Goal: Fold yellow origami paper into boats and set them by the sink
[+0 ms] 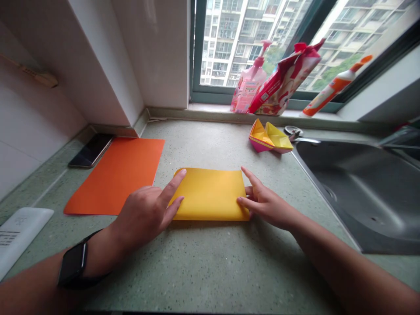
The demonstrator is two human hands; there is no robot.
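A yellow sheet of paper [210,194], apparently folded over, lies in front of me with its near edge slightly raised above the counter. My left hand [149,208] holds its left side, thumb and index finger on the top face and the other fingers curled, partly hidden. At the right edge, my right hand [262,199] grips the paper with the thumb on top and some fingers behind it; the index finger points to the far right corner. Beyond the right hand stands a folded paper boat [271,138] in yellow and pink.
Orange paper [121,175] lies to the left, touching a dark phone [92,150]. A white object [21,232] sits at the near left. A steel sink [367,197] borders the counter on the right. A pink pump bottle [249,85], red bag [285,83] and orange-white bottle [334,89] line the windowsill.
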